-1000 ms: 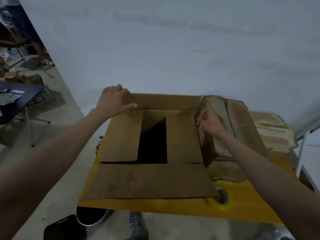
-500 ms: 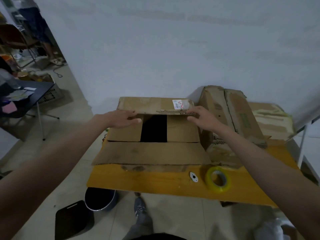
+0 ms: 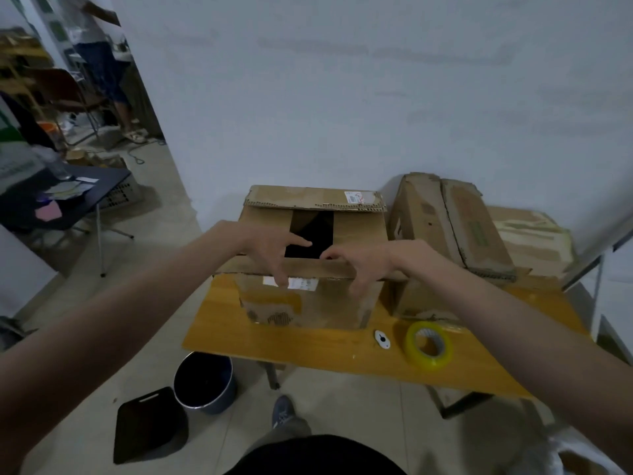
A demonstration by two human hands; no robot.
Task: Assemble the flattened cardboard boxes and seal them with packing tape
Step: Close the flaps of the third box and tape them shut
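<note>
An open brown cardboard box (image 3: 308,306) stands on the yellow table (image 3: 239,337). Its two side flaps are folded in, with a dark gap between them. The far flap (image 3: 308,197) leans over the opening. Along the near flap (image 3: 308,268), my left hand (image 3: 274,255) and my right hand (image 3: 359,265) hold the cardboard side by side, thumbs on top and fingers down over the front face. A roll of yellowish packing tape (image 3: 429,343) lies flat on the table, right of the box.
Worn cardboard boxes (image 3: 452,221) are stacked at the table's right, touching the box. A small white object (image 3: 382,339) lies beside the tape. On the floor are a dark bucket (image 3: 203,383) and a black board (image 3: 149,425). A dark table (image 3: 61,204) and a person (image 3: 102,63) are far left.
Both hands left the far flap and came together on the near flap, which has risen from lying flat toward me. The camera pulled back and the box front now shows.
</note>
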